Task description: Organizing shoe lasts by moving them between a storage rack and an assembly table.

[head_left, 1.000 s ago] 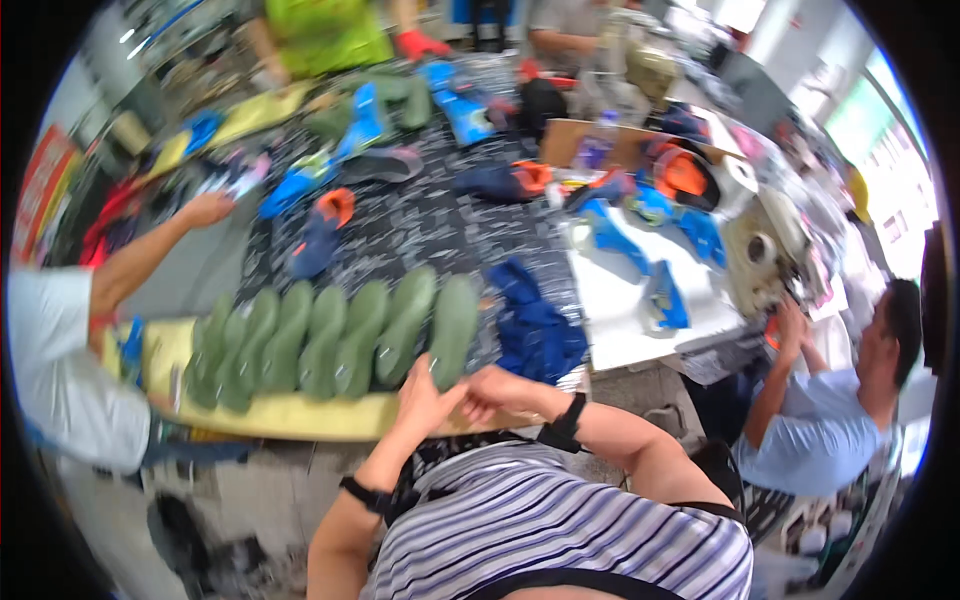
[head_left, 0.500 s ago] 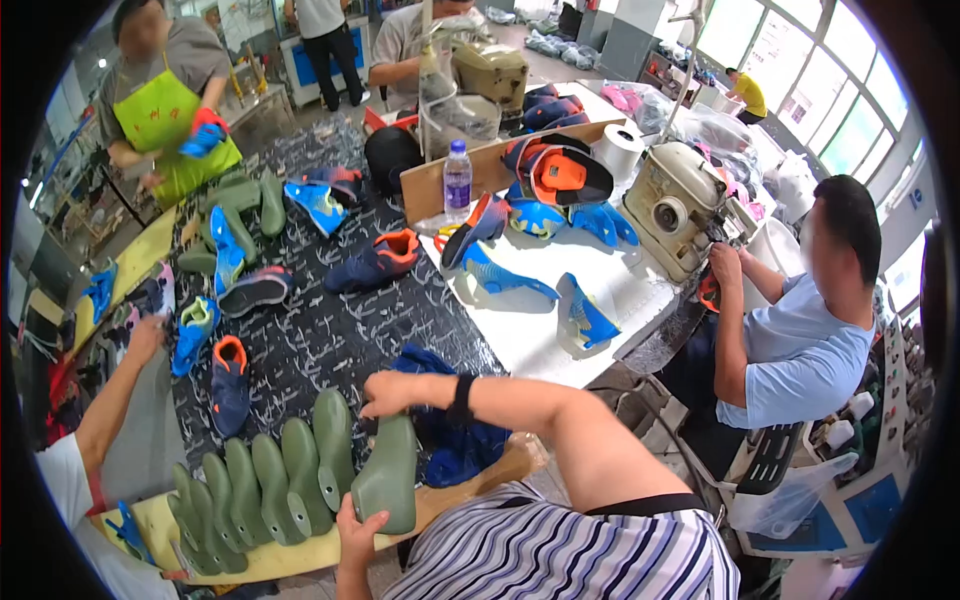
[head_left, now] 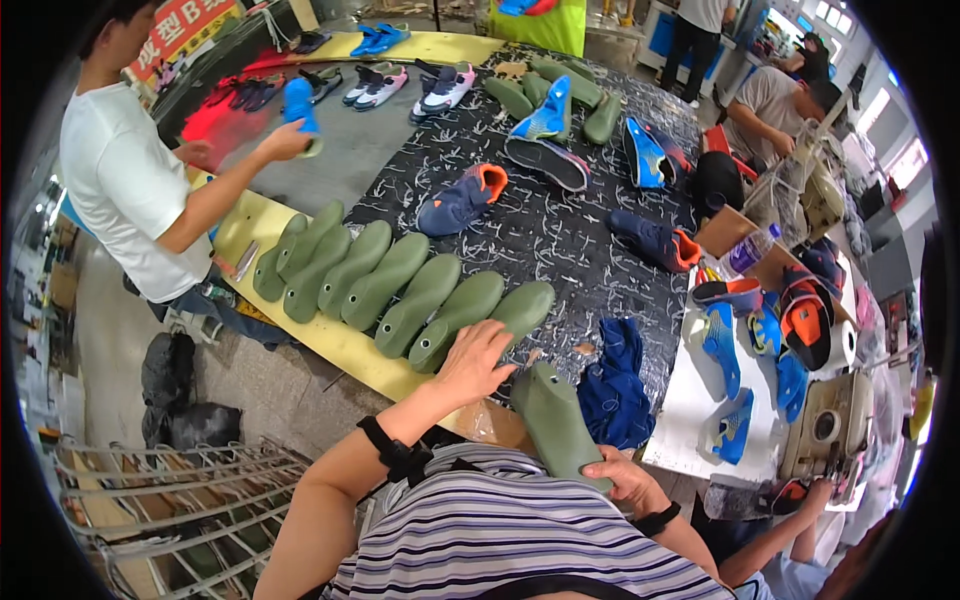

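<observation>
A row of several olive-green shoe lasts (head_left: pixel 400 290) lies on the yellow board (head_left: pixel 330 345) at the table's near edge. My left hand (head_left: pixel 475 362) rests with spread fingers on the heel of the last green last (head_left: pixel 500 312) at the row's right end. My right hand (head_left: pixel 622 480) grips another green shoe last (head_left: pixel 555 420) by its lower end, close to my striped shirt and apart from the row.
A blue cloth (head_left: pixel 612 388) lies right of the held last. Shoes are scattered over the black patterned mat (head_left: pixel 560 235). A person in a white shirt (head_left: pixel 125 190) stands at left holding a blue shoe (head_left: pixel 298 102). A sewing machine (head_left: pixel 840 425) stands right, a wire rack (head_left: pixel 150 500) lower left.
The view has swung left. My right hand has pulled one green last out of the row toward my body. My left hand has come up onto the row's end last.
</observation>
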Tool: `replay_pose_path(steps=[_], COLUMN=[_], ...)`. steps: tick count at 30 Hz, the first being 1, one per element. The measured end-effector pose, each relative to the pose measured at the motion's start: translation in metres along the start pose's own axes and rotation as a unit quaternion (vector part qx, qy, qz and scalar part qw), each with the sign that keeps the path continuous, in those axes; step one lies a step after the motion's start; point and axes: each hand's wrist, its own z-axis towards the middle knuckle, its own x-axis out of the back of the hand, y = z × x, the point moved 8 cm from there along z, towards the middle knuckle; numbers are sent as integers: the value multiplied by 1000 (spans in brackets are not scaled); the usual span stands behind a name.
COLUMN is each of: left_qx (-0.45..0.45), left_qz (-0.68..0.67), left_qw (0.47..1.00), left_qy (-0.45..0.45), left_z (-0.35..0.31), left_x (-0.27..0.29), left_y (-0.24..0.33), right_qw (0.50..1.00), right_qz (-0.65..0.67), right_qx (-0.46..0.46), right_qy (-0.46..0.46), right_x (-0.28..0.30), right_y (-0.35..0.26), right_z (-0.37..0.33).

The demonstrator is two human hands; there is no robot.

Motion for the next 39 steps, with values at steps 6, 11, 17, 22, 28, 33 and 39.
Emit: replay_pose_path(steps=[6,11,17,22,28,33,39], left_qx=[122,214,211,227,258,208,203], left_qz=[53,11,11,-2,30,13,31], left_qw=[990,976,977,974,966,977,976], left_qy=[-38,-35,-3,-24,-4,36,67], left_z=[-9,2,-6,-11,-6,6,-21], left_x=[-23,-25,-29,-35,-39,-31,-34], left_y=[-32,-56,-52,-44,-59,-60,-56], right_qw=[991,978,948,924,905,899,932], right_qz=[43,5,-22,-27,-190,-368,-347], right_qx=[126,204,312,381,364,238,77], right_qy=[-17,45,58,-3,107,-5,-69], right_x=[-7,13,32,64,10,-31,-49], right_y=[-92,-176,-305,-460,-420,-259,-101], right_z=[15,50,97,167,189,125,72])
